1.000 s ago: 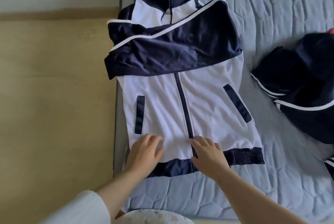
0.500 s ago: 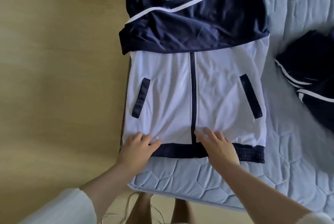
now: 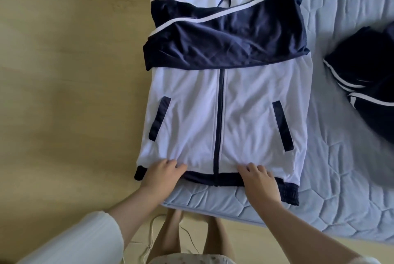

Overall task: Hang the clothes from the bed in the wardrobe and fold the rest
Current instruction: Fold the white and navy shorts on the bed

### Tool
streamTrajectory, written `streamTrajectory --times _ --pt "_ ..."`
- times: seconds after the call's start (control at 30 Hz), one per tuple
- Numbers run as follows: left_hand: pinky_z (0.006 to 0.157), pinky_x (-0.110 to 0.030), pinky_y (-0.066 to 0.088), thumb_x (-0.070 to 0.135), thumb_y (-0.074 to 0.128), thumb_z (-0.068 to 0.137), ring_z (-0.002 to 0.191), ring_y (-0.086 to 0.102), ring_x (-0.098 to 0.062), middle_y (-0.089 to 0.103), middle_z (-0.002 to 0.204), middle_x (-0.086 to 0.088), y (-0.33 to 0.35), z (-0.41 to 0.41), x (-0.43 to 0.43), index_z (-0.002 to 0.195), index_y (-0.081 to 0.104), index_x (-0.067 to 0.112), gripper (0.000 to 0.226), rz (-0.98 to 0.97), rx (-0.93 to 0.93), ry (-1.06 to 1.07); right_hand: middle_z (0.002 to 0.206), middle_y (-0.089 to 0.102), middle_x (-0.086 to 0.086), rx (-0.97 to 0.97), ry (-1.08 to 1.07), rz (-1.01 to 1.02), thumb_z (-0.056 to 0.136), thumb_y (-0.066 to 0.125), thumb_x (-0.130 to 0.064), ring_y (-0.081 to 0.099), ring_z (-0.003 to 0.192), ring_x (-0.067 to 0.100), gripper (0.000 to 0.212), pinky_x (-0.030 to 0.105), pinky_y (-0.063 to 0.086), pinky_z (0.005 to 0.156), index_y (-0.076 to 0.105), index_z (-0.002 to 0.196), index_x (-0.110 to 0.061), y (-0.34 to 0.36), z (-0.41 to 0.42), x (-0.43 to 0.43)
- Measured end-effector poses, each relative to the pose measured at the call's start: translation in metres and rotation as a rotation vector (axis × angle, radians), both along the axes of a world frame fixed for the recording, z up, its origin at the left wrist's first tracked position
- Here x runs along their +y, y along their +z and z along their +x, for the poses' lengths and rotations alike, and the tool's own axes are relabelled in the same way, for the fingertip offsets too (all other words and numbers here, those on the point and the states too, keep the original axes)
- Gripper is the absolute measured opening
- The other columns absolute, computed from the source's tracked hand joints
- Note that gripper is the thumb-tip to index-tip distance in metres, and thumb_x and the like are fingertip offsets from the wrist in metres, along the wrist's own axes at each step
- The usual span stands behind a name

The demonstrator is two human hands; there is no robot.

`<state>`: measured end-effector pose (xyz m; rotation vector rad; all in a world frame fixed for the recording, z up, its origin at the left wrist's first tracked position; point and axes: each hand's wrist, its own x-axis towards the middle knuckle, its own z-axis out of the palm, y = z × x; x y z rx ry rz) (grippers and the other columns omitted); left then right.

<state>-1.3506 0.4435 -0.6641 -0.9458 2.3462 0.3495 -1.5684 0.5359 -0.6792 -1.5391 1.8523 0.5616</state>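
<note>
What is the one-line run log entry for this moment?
step: fold jacket | left hand: grips hem | right hand: grips hem | sleeves: folded across chest | place: bed

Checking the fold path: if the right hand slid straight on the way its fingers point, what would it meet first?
Probably only the jacket's white front; the right hand already rests on its hem, fingers pointing up toward the folded navy sleeves.

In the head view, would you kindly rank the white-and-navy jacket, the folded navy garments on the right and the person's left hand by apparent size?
1. jacket, largest by far.
2. folded navy garments, cut off by the frame edge, so their full size is unknown.
3. left hand, smallest, though it is nearer the camera.
</note>
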Motion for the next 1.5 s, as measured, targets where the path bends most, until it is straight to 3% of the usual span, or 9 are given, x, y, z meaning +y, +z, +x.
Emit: streamTrajectory --times 0.1,0.17,0.37,0.67,1.0,1.13,1.27,1.37,1.5 --pt "0.054 -0.03 0.035 -0.001 0.053 0.077 0.084 0.058 -0.026 0.059 0.094 -0.008 -0.002 0.003 -0.005 0.11 0.053 0.012 0.036 0.084 -0.108 0.017 0.101 0.051 -0.001 -0.04 -0.036 0.021 0.088 0.041 0.003 0.051 0.103 0.022 0.036 0.028 0.039 0.079 0.048 0.115 -0.02 0.008 -0.002 -0.004" --pt "0.052 -0.03 0.028 -0.003 0.04 0.084 0.092 0.057 -0.028 0.058 0.102 -0.008 0.002 0.001 -0.008 0.114 0.046 0.012 0.034 0.15 -0.177 0.037 0.081 0.044 -0.004 -0.065 -0.049 0.054 0.087 0.04 0.005 0.053 0.089 0.02 0.031 0.028 0.036 0.067 0.052 0.102 -0.019 0.02 -0.003 -0.011" --pt "0.048 -0.028 0.026 0.007 0.034 0.085 0.059 0.041 -0.016 0.043 0.069 0.0 0.054 0.001 -0.008 0.091 0.046 0.021 0.019 0.488 -0.22 0.188 0.071 0.045 -0.004 -0.148 -0.038 0.318 0.088 0.038 -0.006 0.051 0.072 0.021 0.017 0.026 0.037 0.058 0.049 0.087 -0.02 0.067 -0.006 -0.008" --pt "0.05 -0.026 0.029 0.012 0.036 0.085 0.057 0.042 -0.014 0.045 0.067 0.002 0.123 -0.007 -0.028 0.072 0.042 0.021 0.017 0.666 -0.299 0.203 0.063 0.051 -0.002 -0.259 -0.098 0.487 0.083 0.04 -0.006 0.051 0.056 0.018 0.021 0.024 0.042 0.057 0.057 0.08 -0.018 0.124 -0.005 -0.007" --pt "0.058 -0.031 0.032 0.015 0.044 0.083 0.07 0.046 -0.024 0.048 0.076 -0.006 0.159 -0.048 -0.154 0.068 0.036 0.017 0.018 0.385 -0.094 0.28 0.095 0.061 0.004 -0.052 -0.1 -0.052 0.086 0.04 -0.009 0.053 0.079 0.028 0.014 0.029 0.031 0.071 0.04 0.09 -0.022 0.16 -0.06 -0.126" --pt "0.066 -0.033 0.04 0.019 0.042 0.085 0.085 0.058 -0.03 0.058 0.092 -0.008 0.17 -0.08 -0.228 0.085 0.045 0.021 0.003 0.017 0.037 0.22 0.095 0.067 0.008 0.129 -0.103 -0.419 0.083 0.045 -0.006 0.06 0.093 0.029 0.021 0.034 0.026 0.074 0.05 0.099 -0.018 0.164 -0.091 -0.201" --pt "0.093 -0.041 0.031 0.015 0.044 0.09 0.112 0.047 -0.026 0.055 0.123 -0.007 0.17 -0.107 -0.281 0.122 0.047 0.02 0.032 -0.461 0.275 0.275 0.122 0.057 0.012 0.207 -0.207 -0.718 0.085 0.044 -0.001 0.044 0.119 0.03 0.039 0.041 0.025 0.096 0.046 0.122 -0.012 0.163 -0.109 -0.262" --pt "0.11 -0.051 0.012 0.014 0.045 0.092 0.141 0.012 -0.026 0.015 0.154 0.001 0.145 -0.11 -0.28 0.146 0.02 0.028 0.061 -0.43 0.31 0.41 0.155 0.018 0.005 0.193 -0.238 -0.608 0.091 0.042 -0.011 0.015 0.141 0.027 0.062 0.045 0.014 0.111 0.015 0.146 -0.02 0.15 -0.101 -0.271" --pt "0.111 -0.046 0.022 0.018 0.046 0.094 0.139 0.016 -0.027 0.005 0.155 0.001 0.085 -0.093 -0.238 0.148 0.013 0.026 0.064 -0.17 0.282 0.477 0.157 0.004 0.002 0.073 -0.243 -0.325 0.093 0.039 -0.018 0.009 0.143 0.027 0.065 0.043 0.014 0.113 0.005 0.148 -0.026 0.113 -0.071 -0.237"
